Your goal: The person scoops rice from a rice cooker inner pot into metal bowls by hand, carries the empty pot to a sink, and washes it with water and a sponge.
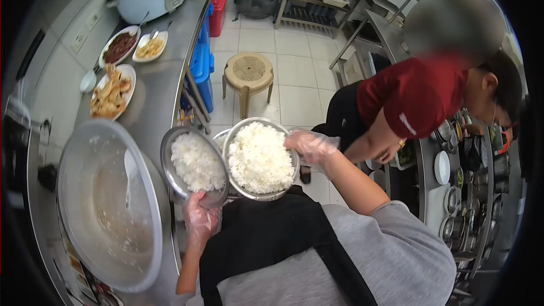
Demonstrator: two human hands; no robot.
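Observation:
My left hand, in a clear plastic glove, grips the near rim of a steel bowl that tilts and holds a mound of white rice. In my right hand, gloved too, is the right rim of a second steel bowl, heaped with rice. Both bowls are side by side in front of my chest, their rims nearly touching. To the left, a large plastic basin has rice grains stuck inside and a white paddle leaning in it.
Plates of meat, yellow food and fried pieces sit on the steel counter by a rice cooker. A beige stool stands ahead. On the right, a person in a red shirt bends toward shelves of dishes.

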